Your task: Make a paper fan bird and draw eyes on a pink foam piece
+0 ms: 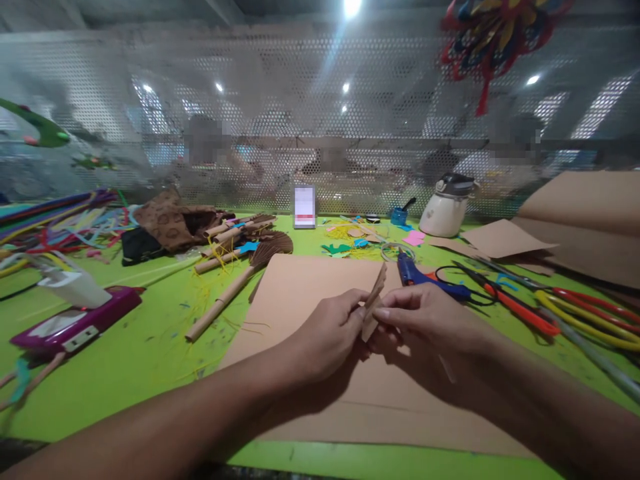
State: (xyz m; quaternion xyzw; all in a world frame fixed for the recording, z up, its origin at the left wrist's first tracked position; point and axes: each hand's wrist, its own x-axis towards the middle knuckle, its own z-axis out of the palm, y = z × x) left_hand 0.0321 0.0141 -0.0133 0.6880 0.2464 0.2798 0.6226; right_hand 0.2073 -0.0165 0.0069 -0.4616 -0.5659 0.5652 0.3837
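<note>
A small folded piece of brown kraft paper (375, 298) stands tilted between my two hands, its upper edge finely pleated or wavy. My left hand (334, 328) pinches it from the left. From the right, my right hand (426, 319) grips its lower part between thumb and fingers. Both hands are just above a large brown paper sheet (300, 293) lying flat on the green table. Close to the right hand lies a blue glue gun (430, 279). The lower end of the folded piece is partly hidden by my fingers.
To the left lie rolled paper tubes (217, 310) with yellow shreds and a purple power strip (80, 323). On the right are an orange cutter (525, 310) and scissors (595, 307). A phone (305, 207) and a white kettle (444, 210) stand behind. A perforated screen (280, 120) rises beyond.
</note>
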